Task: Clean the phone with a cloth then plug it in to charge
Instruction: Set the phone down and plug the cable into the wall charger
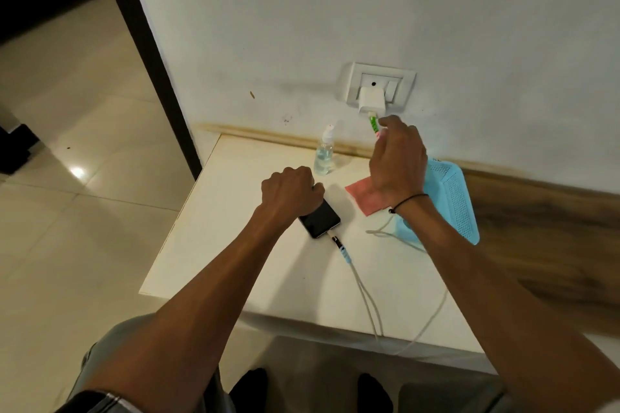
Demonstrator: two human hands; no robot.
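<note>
Black slab phone (320, 219): white cable (367, 298) in at 5 o'clock; left hand (290, 191) curled, gripping it; right hand (397, 152) pinching green plug end (373, 124) at white wall charger (371, 100), 1 o'clock. Charging nearly set.

Both forearms are being shown bare. A thin black cord bracelet (407, 202) with a small knot is being worn on the right wrist. Grey trousers (100, 355) and a dark band with pale stripes (97, 401) are being worn.

Black phone (320, 219) flat — cable (367, 298) attached.
</note>
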